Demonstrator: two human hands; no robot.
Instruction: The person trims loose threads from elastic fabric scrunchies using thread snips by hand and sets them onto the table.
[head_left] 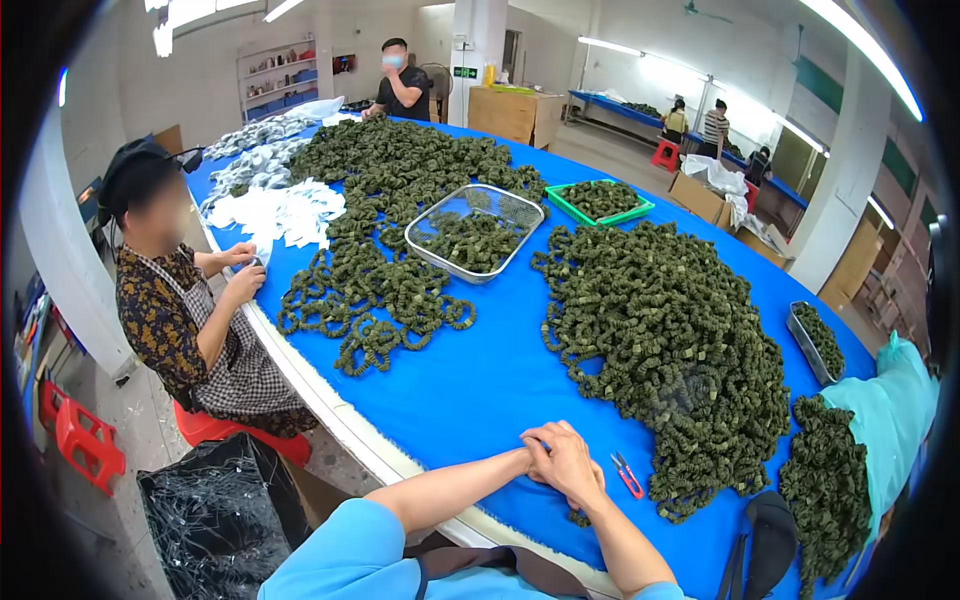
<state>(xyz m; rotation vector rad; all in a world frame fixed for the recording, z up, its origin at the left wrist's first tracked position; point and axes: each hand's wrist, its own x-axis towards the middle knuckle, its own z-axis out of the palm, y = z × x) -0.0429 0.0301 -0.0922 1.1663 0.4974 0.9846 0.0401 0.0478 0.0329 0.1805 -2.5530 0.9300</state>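
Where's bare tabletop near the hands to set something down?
The widest bare patch of blue cloth lies beyond the hands, between the left-hand green pile and the big green heap. A narrower strip separates wire basket and heap. Right of the hands is crowded: snips, then heap.

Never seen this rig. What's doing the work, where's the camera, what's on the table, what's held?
No machine: one person works bare-handed, filmed by a single camera worn on their head, looking forward and down. The left hand and right hand come together over the blue tabletop; dark green material shows below them, but what they grip is hidden. Red-handled snips lie beside them, by a heap of dark green ruffled bands. Farther off are a wire basket and a green tray.
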